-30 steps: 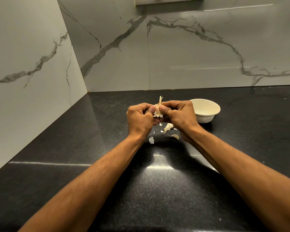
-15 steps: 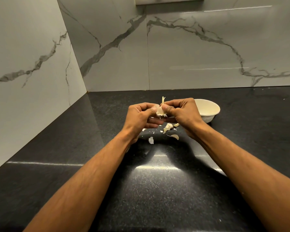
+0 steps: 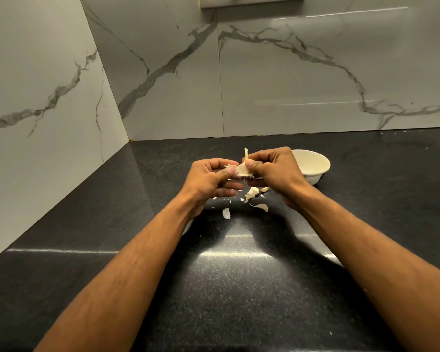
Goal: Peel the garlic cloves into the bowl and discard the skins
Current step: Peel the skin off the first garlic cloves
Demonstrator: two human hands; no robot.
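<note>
1. Currently both hands are up over the black desk [image 3: 239, 288], working one garlic clove [image 3: 241, 168] between them, just left of the bowl.
2. Right hand [image 3: 272, 168] pinches the clove, thumb on its near face, fingers curled behind; a papery stem tip sticks up above the knuckles.
3. Left hand [image 3: 211, 179] has its thumb and curled fingers on a flake of skin at the clove's left side, lower fingers loosely bent beneath.
4. White bowl [image 3: 315, 171] sits on the desk just right of and behind the right hand; contents can't be seen from this angle.
5. Loose skins [image 3: 252, 193] lie scattered on the desk under the hands, with a curved flake [image 3: 262, 207] and a separate scrap [image 3: 226, 213] nearer the camera.
6. Handling, judged: clove is small, light and firm; bare flesh probably slick or sticky. Skin is thin, dry and brittle, and tears into bits.
7. Best hold: pinch the clove body across its width, then catch the skin at a lifted edge or the stem tip.
8. Skins not yet discarded; peeling looks mid-way.
</note>
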